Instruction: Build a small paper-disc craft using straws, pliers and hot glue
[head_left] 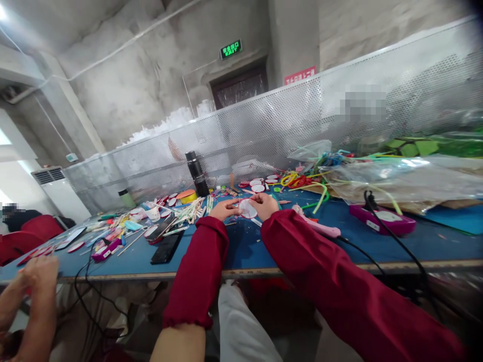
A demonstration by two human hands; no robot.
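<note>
Pinched red-rimmed white disc (248, 208) between left hand (225, 208) and right hand (265, 206), with fingertips nearly closed on opposite edges | held over blue table (245, 254) | judged mid-work, not yet set down | saw similar discs (258, 188) beyond; couldn't tell finished from unfinished

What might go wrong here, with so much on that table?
The right sleeve is close to the pink tool and its black cord; it might snag and drag them. The black phone lies near the table edge, so a bump could knock it off. The white disc, held in the left hand and right hand, might slip.
</note>
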